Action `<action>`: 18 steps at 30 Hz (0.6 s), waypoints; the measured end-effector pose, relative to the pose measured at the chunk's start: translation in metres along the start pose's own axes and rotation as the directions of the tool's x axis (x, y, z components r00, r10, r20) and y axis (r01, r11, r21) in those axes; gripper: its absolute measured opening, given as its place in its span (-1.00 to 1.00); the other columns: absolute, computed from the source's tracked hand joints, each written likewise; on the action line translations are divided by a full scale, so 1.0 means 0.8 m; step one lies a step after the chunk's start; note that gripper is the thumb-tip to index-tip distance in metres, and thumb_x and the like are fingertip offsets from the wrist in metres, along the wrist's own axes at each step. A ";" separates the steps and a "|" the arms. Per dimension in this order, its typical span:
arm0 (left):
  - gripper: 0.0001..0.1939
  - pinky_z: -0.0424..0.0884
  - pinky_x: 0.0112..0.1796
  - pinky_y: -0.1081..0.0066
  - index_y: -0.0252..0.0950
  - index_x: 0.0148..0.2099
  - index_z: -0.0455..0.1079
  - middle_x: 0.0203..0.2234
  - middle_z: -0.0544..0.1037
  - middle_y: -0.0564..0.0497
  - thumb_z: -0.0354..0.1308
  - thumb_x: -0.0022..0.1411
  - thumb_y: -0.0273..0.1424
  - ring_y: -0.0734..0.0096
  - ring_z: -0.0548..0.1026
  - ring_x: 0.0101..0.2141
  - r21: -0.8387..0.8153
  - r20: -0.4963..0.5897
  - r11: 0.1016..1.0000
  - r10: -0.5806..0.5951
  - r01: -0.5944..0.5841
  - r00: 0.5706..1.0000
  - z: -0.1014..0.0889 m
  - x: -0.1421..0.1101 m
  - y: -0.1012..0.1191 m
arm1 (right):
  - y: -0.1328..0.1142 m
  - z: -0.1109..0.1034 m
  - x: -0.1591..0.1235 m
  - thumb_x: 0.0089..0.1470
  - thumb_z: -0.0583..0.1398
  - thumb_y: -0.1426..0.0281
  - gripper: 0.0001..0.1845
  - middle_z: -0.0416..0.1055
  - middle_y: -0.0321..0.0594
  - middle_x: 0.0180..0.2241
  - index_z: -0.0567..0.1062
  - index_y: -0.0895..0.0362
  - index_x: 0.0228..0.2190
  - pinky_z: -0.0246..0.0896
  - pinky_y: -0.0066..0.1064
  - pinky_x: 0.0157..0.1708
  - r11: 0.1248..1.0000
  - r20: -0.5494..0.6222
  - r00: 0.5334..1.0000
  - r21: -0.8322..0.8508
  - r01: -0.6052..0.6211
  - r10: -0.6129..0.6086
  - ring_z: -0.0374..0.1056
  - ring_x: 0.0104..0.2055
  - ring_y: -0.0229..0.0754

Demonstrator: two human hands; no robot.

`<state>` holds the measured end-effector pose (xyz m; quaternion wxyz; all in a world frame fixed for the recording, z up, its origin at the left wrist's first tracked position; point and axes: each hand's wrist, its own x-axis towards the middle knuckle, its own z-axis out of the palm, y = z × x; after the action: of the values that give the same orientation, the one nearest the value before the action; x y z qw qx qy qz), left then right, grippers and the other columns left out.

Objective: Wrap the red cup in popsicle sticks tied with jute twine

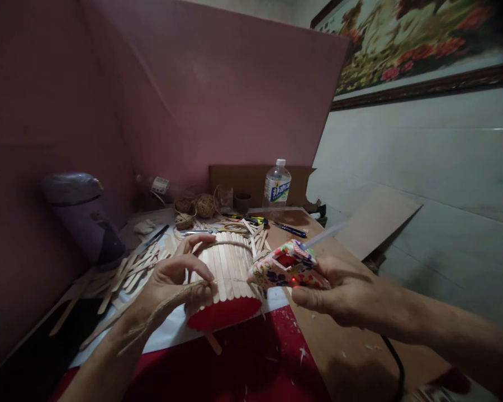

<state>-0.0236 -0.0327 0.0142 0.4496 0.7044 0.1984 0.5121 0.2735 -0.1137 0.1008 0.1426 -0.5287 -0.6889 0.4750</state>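
A cylinder of pale craft sticks (224, 265) lies tilted with its red end toward me. A cord of twine (230, 243) rings its far part. My left hand (180, 276) grips its left side, and a loose length of twine (159, 310) runs from the thumb and forefinger back over the wrist. In my right hand (331, 290) is a flower-patterned hot glue gun (283, 265) with a small red light lit and a clear glue stick (324, 234) poking out of its rear. The glue gun's nozzle end is at the cylinder's right side; the tip is hard to make out.
Loose craft sticks (138, 268) are spread at left, with more behind the cylinder. Twine balls (205, 205), a utility knife (251, 219), a pen (289, 229) and a plastic bottle (278, 187) stand or lie at the back. A purple tumbler (81, 223) is far left. A black cord (396, 357) hangs at right.
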 end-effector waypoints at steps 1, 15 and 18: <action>-0.87 0.04 0.21 0.02 -0.18 -0.39 0.58 0.08 0.36 -0.06 0.42 -0.06 -0.34 -0.05 0.16 0.21 -0.001 0.001 1.000 -0.001 0.001 1.000 0.000 0.000 0.000 | -0.001 0.001 0.000 0.08 0.20 0.00 -0.52 0.05 -0.42 -0.55 0.46 0.14 -0.18 -0.10 -0.54 -0.64 1.000 -0.016 1.000 -0.001 -0.014 0.014 -0.02 -0.59 -0.39; -0.86 -0.01 0.22 0.00 -0.17 -0.38 0.58 0.11 0.32 -0.04 0.41 -0.04 -0.29 -0.05 0.16 0.21 0.012 0.018 1.000 -0.017 0.017 1.000 -0.002 -0.001 -0.001 | -0.029 0.009 -0.002 0.00 0.20 -0.12 -0.44 0.08 -0.43 -0.57 0.40 0.15 -0.32 -0.03 -0.53 -0.63 0.997 -0.046 0.997 -0.039 -0.061 0.059 0.03 -0.59 -0.39; -0.87 0.00 0.21 -0.01 -0.17 -0.37 0.57 0.12 0.31 -0.04 0.41 -0.04 -0.31 -0.06 0.15 0.21 0.006 0.022 1.000 -0.025 0.025 0.999 -0.002 -0.002 -0.001 | -0.022 0.008 0.000 -0.01 0.21 -0.12 -0.43 0.09 -0.43 -0.59 0.42 0.16 -0.30 -0.05 -0.52 -0.64 0.998 -0.038 0.998 -0.014 -0.059 0.058 0.03 -0.60 -0.39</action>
<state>-0.0255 -0.0327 0.0128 0.4561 0.7087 0.2036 0.4983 0.2584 -0.1165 0.1118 0.1373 -0.5584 -0.6741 0.4637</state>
